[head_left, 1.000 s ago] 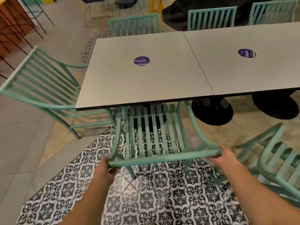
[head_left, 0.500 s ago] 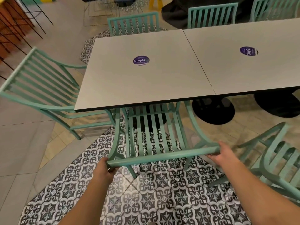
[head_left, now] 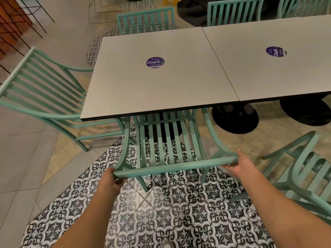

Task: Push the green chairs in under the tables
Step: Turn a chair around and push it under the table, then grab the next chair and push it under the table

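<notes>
The top rail of a green slatted chair (head_left: 166, 140) is being grasped at its ends by the left hand (head_left: 109, 179) and the right hand (head_left: 240, 164). Its seat is being partly covered by the near edge of the grey bench (head_left: 143, 90), over patterned floor tiles (head_left: 161, 212).

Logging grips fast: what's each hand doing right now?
Left hand: grips the green chair's top rail, left end.
Right hand: grips the rail's right end.
</notes>
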A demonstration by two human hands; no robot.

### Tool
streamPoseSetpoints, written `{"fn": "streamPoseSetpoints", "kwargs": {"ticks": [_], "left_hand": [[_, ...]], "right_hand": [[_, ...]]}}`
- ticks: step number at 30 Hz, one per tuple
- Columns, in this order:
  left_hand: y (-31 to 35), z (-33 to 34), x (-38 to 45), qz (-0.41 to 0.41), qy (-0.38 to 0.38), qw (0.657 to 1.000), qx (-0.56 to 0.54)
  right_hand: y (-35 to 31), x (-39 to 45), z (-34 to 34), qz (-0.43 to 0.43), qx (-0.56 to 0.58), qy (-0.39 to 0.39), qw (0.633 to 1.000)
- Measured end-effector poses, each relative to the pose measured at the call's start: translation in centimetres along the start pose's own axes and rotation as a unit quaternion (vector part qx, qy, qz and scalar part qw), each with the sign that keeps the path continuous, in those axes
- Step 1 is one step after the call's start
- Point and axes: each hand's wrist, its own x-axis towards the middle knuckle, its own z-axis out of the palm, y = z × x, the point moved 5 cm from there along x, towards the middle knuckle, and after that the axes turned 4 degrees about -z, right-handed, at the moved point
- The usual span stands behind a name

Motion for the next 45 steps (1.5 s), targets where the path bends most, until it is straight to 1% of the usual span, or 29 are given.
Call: {"fn": "streamPoseSetpoints", "kwargs": {"ticks": [5,11,16,20,22,24,26,30,33,35,38,42,45], "left_hand": [[0.3,0.0,0.5,-0.005,-0.002,1.0,0.002],[0.7,-0.2,1.1,0.0,-0.008,1.0,0.012],[1.4,-1.4,0.8,0.027,-0.014,0.997,0.068],[2.2,-2.3,1.1,0.073,-0.014,0.983,0.167],[2.6,-2.6,1.3,0.126,0.02,0.958,0.257],[3.5,-2.8,1.2,0.204,0.079,0.913,0.344],[4.2,-2.2,0.7,0.279,0.103,0.865,0.403],[4.0,1.2,-1.4,0.387,0.084,0.762,0.513],[3.2,4.1,-2.8,0.453,0.081,0.672,0.58],[1.9,5.7,-4.0,0.482,0.052,0.63,0.607],[-0.7,8.0,-7.0,0.505,0.01,0.604,0.617],[-4.9,12.0,-10.6,0.534,-0.055,0.574,0.619],[-11.0,15.4,-14.7,0.519,-0.151,0.573,0.616]], "right_hand": [[0.2,0.0,0.0,0.021,0.009,-0.001,1.0],[0.2,0.4,0.4,0.005,-0.009,-0.012,1.0],[0.3,0.0,-0.9,-0.016,-0.053,-0.049,0.997],[1.1,-0.7,-2.6,-0.034,-0.092,-0.057,0.994],[1.3,-1.1,-3.7,-0.036,-0.101,-0.058,0.993],[1.5,-1.6,-5.2,-0.033,-0.091,-0.051,0.994],[1.6,-1.8,-7.3,-0.034,-0.081,-0.042,0.995],[0.8,-2.3,-12.5,-0.047,-0.063,-0.013,0.997],[-0.1,-2.8,-16.7,-0.057,-0.048,0.009,0.997],[-0.5,-2.9,-19.3,-0.061,-0.03,0.028,0.997],[-0.9,-3.7,-22.6,-0.066,-0.017,0.057,0.996],[-1.6,-5.5,-27.3,-0.085,0.034,0.092,0.992],[-3.1,-7.0,-31.5,-0.126,0.092,0.127,0.98]]}}
